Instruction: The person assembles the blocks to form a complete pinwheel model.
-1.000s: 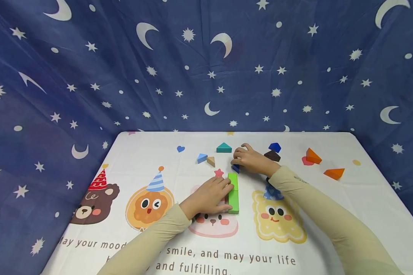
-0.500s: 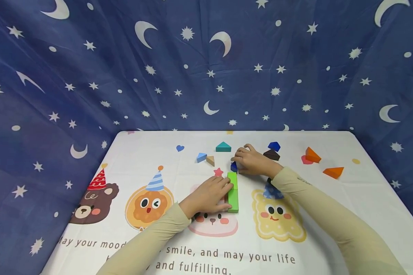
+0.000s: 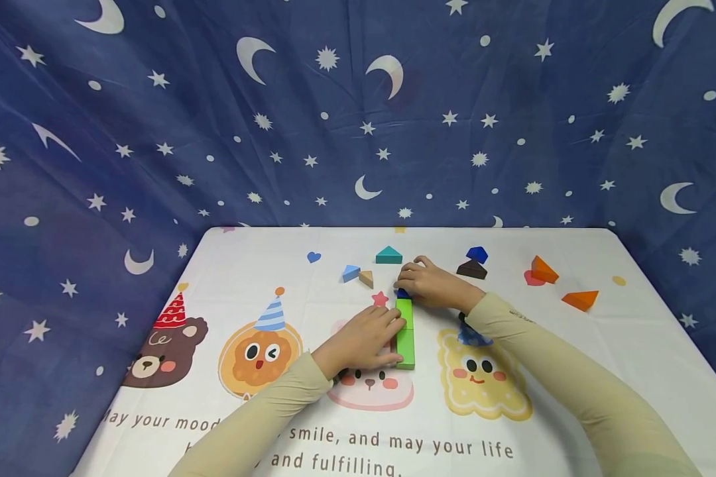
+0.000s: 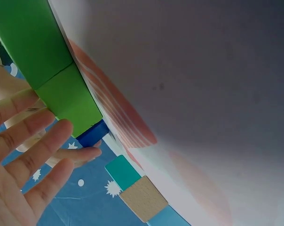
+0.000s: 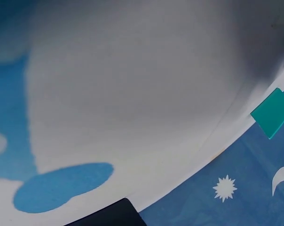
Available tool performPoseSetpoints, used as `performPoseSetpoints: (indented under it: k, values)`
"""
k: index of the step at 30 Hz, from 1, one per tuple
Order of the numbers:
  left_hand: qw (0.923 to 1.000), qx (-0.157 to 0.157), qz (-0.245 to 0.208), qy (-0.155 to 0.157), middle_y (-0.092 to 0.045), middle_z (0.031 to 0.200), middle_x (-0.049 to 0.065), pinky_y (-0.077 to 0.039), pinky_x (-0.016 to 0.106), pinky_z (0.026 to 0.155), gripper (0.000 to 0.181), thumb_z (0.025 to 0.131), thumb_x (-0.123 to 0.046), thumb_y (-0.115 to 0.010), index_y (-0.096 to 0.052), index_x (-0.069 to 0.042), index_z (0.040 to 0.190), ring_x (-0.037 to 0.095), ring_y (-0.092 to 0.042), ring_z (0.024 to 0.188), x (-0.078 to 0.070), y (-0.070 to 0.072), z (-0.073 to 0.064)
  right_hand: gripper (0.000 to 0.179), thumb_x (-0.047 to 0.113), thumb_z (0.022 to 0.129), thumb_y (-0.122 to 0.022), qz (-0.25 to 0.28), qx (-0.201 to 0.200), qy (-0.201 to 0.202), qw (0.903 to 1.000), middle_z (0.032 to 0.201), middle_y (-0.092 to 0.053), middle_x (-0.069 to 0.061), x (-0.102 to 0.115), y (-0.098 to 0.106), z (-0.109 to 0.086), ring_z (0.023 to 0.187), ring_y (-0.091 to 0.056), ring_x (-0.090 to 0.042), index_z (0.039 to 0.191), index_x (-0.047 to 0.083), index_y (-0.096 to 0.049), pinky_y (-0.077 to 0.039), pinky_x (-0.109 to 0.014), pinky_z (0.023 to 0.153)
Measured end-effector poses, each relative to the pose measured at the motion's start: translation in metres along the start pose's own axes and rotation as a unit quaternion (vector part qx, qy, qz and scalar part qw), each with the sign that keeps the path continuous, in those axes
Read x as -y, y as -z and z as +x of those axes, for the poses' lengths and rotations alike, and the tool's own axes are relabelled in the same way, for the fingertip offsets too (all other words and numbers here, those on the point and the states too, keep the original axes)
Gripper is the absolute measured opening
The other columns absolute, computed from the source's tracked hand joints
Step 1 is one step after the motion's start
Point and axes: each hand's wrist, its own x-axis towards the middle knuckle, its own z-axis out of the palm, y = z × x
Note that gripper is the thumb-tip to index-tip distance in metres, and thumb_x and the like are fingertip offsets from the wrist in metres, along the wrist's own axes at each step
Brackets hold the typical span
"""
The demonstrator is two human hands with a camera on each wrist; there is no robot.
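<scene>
Two bright green blocks stand end to end in the head view, a near one (image 3: 405, 352) and a far one (image 3: 404, 311). My left hand (image 3: 362, 339) rests along their left side; in the left wrist view its fingers (image 4: 41, 148) are nearly straight, with fingertips at the green. Beyond the far green block, my right hand (image 3: 432, 283) pinches a dark blue block (image 3: 402, 293), partly hidden by the fingers. The left wrist view has this blue block (image 4: 93, 134) against the end of the green, with a right-hand finger beneath it.
Behind lie a teal triangular block (image 3: 388, 256), a light blue block (image 3: 351, 273) and a tan block (image 3: 366, 278). Right of the hands are a black block (image 3: 472, 269), another blue block (image 3: 477, 254) and two orange blocks (image 3: 581, 301). A printed cloth (image 3: 215, 265) covers the table.
My right hand has turned the dark blue block and brought it nearer, up to the far end of the green blocks. The left hand and green blocks stay put.
</scene>
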Motion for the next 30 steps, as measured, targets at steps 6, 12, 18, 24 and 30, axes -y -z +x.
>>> performPoseSetpoints:
  k: [6,12,18,24,30]
  values:
    - [1.0000,-0.001,0.005,-0.001,-0.052,0.122,0.001,-0.040,0.034,0.103,0.057,0.088,-0.058,-0.050,-0.049,-0.014,0.125,0.016,-0.052,0.110,-0.0005,0.0007,-0.0004,0.034,0.016,0.082,-0.071,-0.005,-0.001,0.016,0.9999,0.109,-0.067,-0.003,0.0023,0.0004,0.0011,0.111,-0.056,-0.022,0.115,0.012,-0.066,-0.039,-0.048,0.099]
    - [1.0000,-0.003,0.004,-0.002,-0.052,0.121,0.001,-0.040,0.034,0.103,0.056,0.088,-0.058,-0.050,-0.049,-0.014,0.124,0.016,-0.052,0.110,-0.0007,0.0001,-0.0008,0.032,0.015,0.083,-0.070,-0.015,-0.006,0.027,0.9995,0.109,-0.067,-0.003,0.0032,-0.0013,0.0020,0.111,-0.055,-0.021,0.115,0.012,-0.066,-0.039,-0.047,0.100]
    - [1.0000,-0.006,0.006,-0.004,-0.052,0.119,0.000,-0.040,0.033,0.102,0.056,0.088,-0.059,-0.050,-0.049,-0.015,0.122,0.016,-0.052,0.108,-0.0005,-0.0011,-0.0011,0.032,0.013,0.084,-0.069,-0.023,-0.001,0.031,0.9993,0.110,-0.067,-0.002,0.0039,-0.0022,0.0020,0.111,-0.055,-0.020,0.116,0.013,-0.066,-0.039,-0.046,0.100]
    - [1.0000,-0.006,0.003,-0.002,-0.052,0.120,0.000,-0.040,0.034,0.102,0.056,0.088,-0.058,-0.050,-0.049,-0.015,0.123,0.016,-0.051,0.109,-0.0003,-0.0010,-0.0013,0.031,0.012,0.085,-0.067,-0.032,0.000,0.036,0.9988,0.110,-0.067,-0.002,0.0047,-0.0006,0.0020,0.110,-0.056,-0.020,0.116,0.012,-0.066,-0.040,-0.046,0.100]
    - [1.0000,-0.006,0.002,-0.001,-0.052,0.120,0.000,-0.040,0.034,0.102,0.056,0.088,-0.058,-0.050,-0.049,-0.015,0.123,0.016,-0.051,0.109,0.0001,-0.0009,-0.0009,0.031,0.013,0.086,-0.067,-0.039,0.002,0.040,0.9985,0.110,-0.067,-0.001,0.0044,0.0005,0.0022,0.110,-0.056,-0.020,0.117,0.013,-0.065,-0.041,-0.045,0.099]
